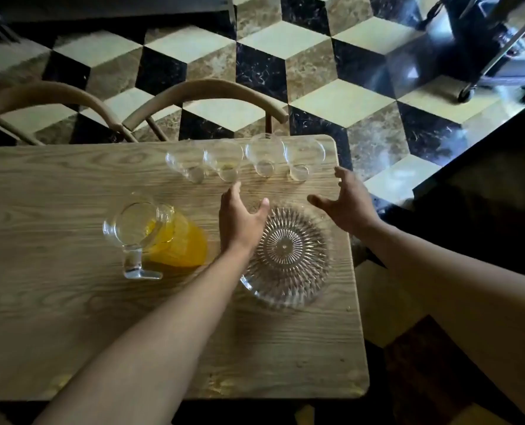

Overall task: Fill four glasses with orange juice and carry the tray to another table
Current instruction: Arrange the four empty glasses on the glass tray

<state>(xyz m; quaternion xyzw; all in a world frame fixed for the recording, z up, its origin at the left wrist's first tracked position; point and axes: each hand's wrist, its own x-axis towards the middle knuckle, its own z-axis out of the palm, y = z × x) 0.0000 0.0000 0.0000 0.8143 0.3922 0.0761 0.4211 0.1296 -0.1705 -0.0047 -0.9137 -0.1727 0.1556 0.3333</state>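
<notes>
Several empty clear glasses (245,162) stand in a row at the far edge of the wooden table (71,302). A glass pitcher (153,237) holding orange juice sits left of centre, handle toward me. A round ribbed glass tray (288,259) lies near the table's right edge. My left hand (241,220) hovers over the tray's left rim, fingers spread, fingertips just short of the glasses. My right hand (345,202) hangs open above the tray's far right side, close to the rightmost glass. Neither hand holds anything.
Two curved wooden chair backs (206,92) stand beyond the table's far edge. The floor is a cube-pattern tile. A dark counter (485,191) lies to the right, and a wheeled metal cart (485,56) stands at the top right.
</notes>
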